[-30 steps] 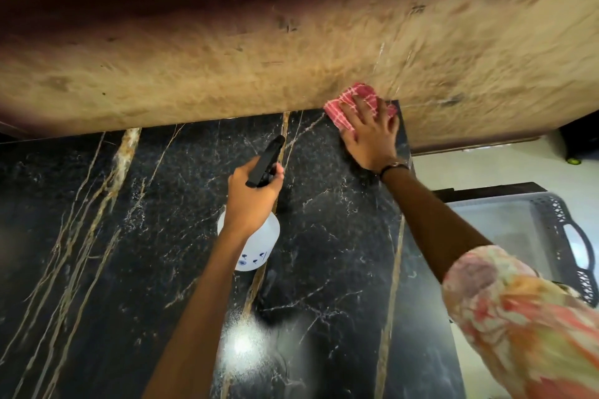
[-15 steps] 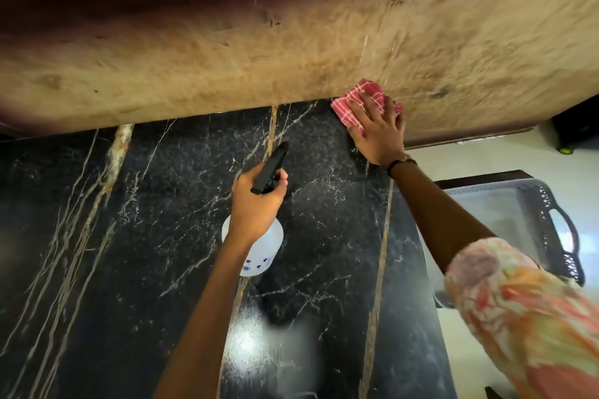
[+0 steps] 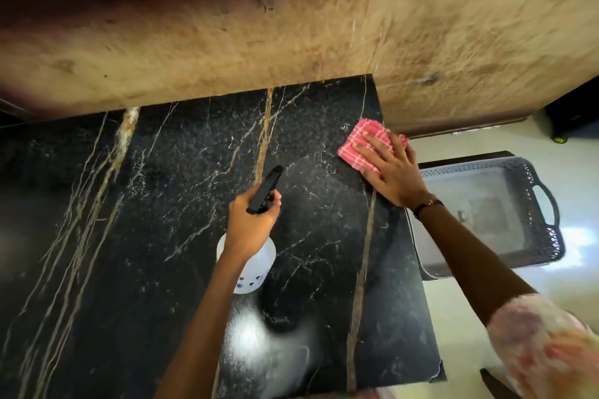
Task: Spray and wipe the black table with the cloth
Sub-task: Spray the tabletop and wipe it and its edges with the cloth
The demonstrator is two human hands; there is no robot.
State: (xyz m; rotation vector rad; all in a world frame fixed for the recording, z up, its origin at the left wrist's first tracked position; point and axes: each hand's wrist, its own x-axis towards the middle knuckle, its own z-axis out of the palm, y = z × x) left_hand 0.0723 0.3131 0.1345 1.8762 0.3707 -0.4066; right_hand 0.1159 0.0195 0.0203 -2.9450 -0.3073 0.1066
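Note:
The black table [image 3: 162, 236] has a marbled top with pale and gold veins. A pink checked cloth [image 3: 355, 146] lies flat near the table's far right edge. My right hand [image 3: 393, 172] presses on it with spread, straight fingers. My left hand [image 3: 251, 223] grips the neck of a white spray bottle [image 3: 256, 272] with a black trigger head [image 3: 265, 188], held above the middle of the table, nozzle pointing away from me.
A tan wall [image 3: 291, 26] rises directly behind the table. A grey plastic basket [image 3: 505, 214] with a handle stands on the pale floor just right of the table. A bright glare spot [image 3: 246, 337] lies on the near part of the top.
My right hand has drawn the cloth back from the wall along the right edge, toward me. The left hand keeps the bottle in about the same place.

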